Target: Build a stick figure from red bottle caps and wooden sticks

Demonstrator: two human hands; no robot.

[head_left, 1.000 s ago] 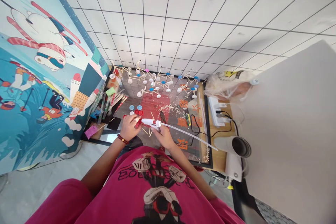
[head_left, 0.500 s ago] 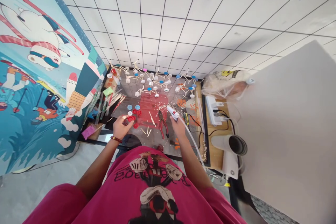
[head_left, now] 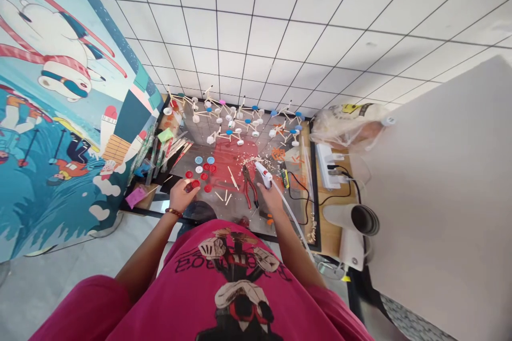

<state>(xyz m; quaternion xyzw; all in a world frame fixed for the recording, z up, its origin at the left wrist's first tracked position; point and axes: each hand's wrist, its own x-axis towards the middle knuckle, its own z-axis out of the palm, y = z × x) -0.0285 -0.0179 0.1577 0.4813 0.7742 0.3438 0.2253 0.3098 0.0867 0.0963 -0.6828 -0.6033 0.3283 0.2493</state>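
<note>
At the left of the dark table, my left hand [head_left: 182, 195] pinches a red bottle cap [head_left: 195, 184] between thumb and fingers. Beyond it lie several loose caps: red ones, a white cap [head_left: 199, 169] and two blue ones, including a blue cap [head_left: 210, 160]. My right hand [head_left: 272, 197] is closed around the rear of a white hot glue gun [head_left: 263, 171], whose nozzle points away from me. Red-handled pliers [head_left: 250, 186] lie just left of that hand. Short wooden sticks [head_left: 232, 178] are scattered between my hands.
Several stick-and-cap models [head_left: 230, 133] stand along the back. Wood chips [head_left: 250, 157] litter the middle. A utility knife [head_left: 285, 178] and a black cable lie right of the gun. A power strip [head_left: 328, 165] is at the right, and bundled sticks [head_left: 180, 150] at the left.
My left hand has drawn back toward the lower left, taking a red cap away from the group. The right hand and glue gun stay nearly in place; the view has shifted slightly.
</note>
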